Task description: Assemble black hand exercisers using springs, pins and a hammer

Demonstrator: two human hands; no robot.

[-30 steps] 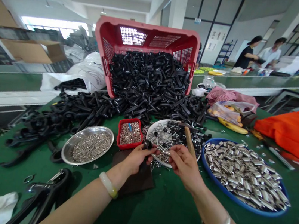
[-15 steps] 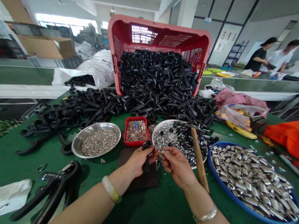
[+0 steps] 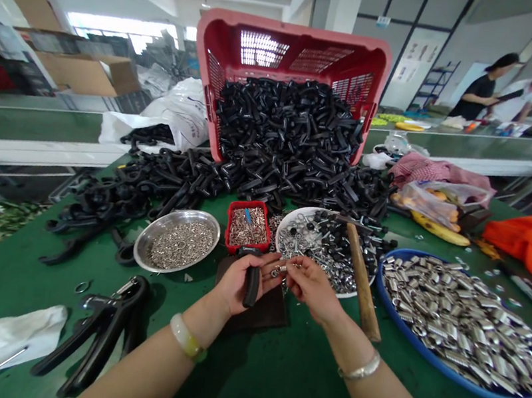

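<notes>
My left hand (image 3: 243, 283) is clamped around a black plastic piece (image 3: 251, 287), whose lower end shows below my fingers. My right hand (image 3: 315, 291) is close beside it, with the fingertips (image 3: 294, 266) pinching a small silver piece (image 3: 279, 270) just off the tips of my left fingers. A pale green bangle (image 3: 186, 338) circles my left wrist and a silver bracelet (image 3: 360, 367) circles my right.

Directly beneath my hands lies a dark brown mat (image 3: 261, 312) on the green table (image 3: 275, 395). Ahead, a white plate (image 3: 293, 220) holds silver bits and black parts. A wooden handle (image 3: 362, 281) lies across its edge, between the plate and a blue tray (image 3: 425, 342) of silver sleeves. To the left are a red box (image 3: 249, 226) of metal pins and a steel dish (image 3: 177, 239) of small rings.

Farther out, a heap of black plastic parts (image 3: 285, 141) spills from a tipped red crate (image 3: 294, 49) and stands between me and the far bench. Two people (image 3: 508, 89) work there. Posters (image 3: 417, 58) hang on the far wall, their writing too small to read.
</notes>
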